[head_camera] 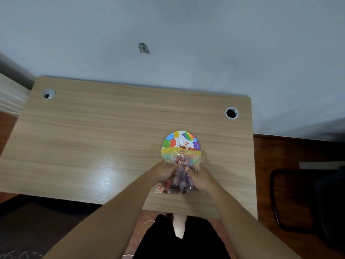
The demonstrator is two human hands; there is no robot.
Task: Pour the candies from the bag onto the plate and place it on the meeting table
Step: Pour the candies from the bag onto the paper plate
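Gripping the candy bag (180,171) at both sides, left hand (164,171) and right hand (200,177) hold its mouth over the plate (180,140); tip gently, keeping the mouth inside the rim.

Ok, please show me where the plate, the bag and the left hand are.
plate (180,140): head view, on its printed far half.
bag (180,156): head view, on the clear part near its yellow top.
left hand (164,171): head view, on the back of the hand.
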